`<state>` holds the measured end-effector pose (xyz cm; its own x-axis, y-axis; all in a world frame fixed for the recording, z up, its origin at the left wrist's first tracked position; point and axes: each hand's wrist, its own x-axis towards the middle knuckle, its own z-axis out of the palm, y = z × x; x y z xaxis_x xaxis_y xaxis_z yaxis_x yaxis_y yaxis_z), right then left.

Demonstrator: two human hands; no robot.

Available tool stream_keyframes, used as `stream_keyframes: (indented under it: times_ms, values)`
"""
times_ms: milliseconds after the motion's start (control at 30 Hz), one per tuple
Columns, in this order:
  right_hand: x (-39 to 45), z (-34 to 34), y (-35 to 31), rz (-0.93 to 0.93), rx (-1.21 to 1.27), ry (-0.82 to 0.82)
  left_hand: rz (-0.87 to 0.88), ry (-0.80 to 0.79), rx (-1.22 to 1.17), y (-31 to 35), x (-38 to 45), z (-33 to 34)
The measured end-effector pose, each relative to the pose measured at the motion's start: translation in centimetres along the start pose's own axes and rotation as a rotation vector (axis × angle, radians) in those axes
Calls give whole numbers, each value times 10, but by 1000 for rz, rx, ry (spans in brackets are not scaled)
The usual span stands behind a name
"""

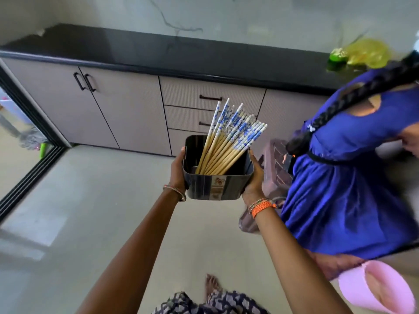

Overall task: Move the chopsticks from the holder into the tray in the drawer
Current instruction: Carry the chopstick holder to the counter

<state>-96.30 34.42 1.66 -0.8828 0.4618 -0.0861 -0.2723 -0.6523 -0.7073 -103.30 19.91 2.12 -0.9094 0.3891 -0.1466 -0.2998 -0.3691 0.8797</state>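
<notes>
RISK: chopsticks [229, 134] lean right, could spill if holder [217, 184] tilts | left hand [179, 171], right hand [254, 180] clamp holder sides | drawers [210, 109] shut; person in blue [344, 189] close beside

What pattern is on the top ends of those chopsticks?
A blue floral print on white; the chopsticks are plain tan wood lower down. Seen in the head view.

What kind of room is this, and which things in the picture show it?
Most likely a home kitchen. A long black countertop runs above beige cabinets and a stack of closed drawers, and both hands hold a dark holder full of chopsticks.
</notes>
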Motion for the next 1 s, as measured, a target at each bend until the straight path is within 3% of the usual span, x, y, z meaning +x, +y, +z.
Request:
stream_keyframes:
  times_ms: [400, 767, 1000]
  values:
    - [271, 16, -6, -59, -228, 22, 20, -70, 23, 30, 272, 21]
    - [510, 66, -30, -78, -128, 137, -32, -113, 27, 84, 522, 54]
    - [656, 68, -44, -72, -148, 114, -68, -88, -36, 94, 664, 82]
